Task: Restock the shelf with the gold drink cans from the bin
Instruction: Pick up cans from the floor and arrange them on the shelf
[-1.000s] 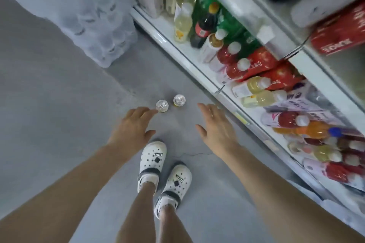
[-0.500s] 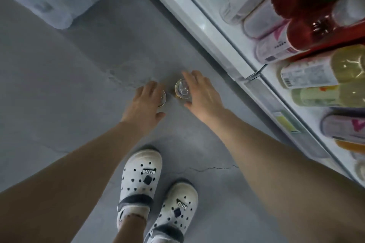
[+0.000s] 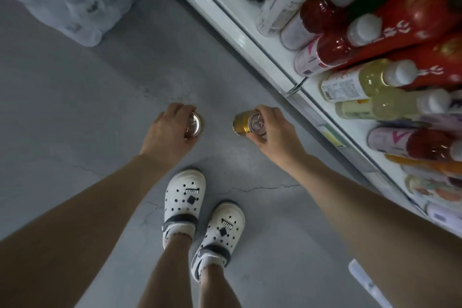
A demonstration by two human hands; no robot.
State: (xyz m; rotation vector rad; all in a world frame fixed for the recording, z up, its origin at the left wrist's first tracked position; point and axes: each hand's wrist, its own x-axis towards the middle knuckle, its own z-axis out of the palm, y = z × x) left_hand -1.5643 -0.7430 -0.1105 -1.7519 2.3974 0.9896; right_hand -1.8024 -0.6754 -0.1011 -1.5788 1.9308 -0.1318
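Two gold drink cans are held above the grey floor. My left hand (image 3: 168, 132) grips one can (image 3: 194, 125) from above, and only its silver top shows past the fingers. My right hand (image 3: 273, 130) grips the other can (image 3: 242, 124), tilted so its gold side faces left and its silver top is partly under my fingers. The cans are apart, about a hand's width between them. The white shelf (image 3: 252, 40) runs diagonally along the right side. No bin is in view.
The shelf holds many bottles: red (image 3: 322, 44), pale yellow (image 3: 367, 82), and white-labelled ones. A shrink-wrapped pack of water bottles (image 3: 75, 0) lies on the floor at top left. My feet in white clogs (image 3: 185, 197) stand below my hands.
Both hands reached down to the two cans standing on the floor, closed round them and lifted them. The right can is now tilted, and the cans have moved apart.
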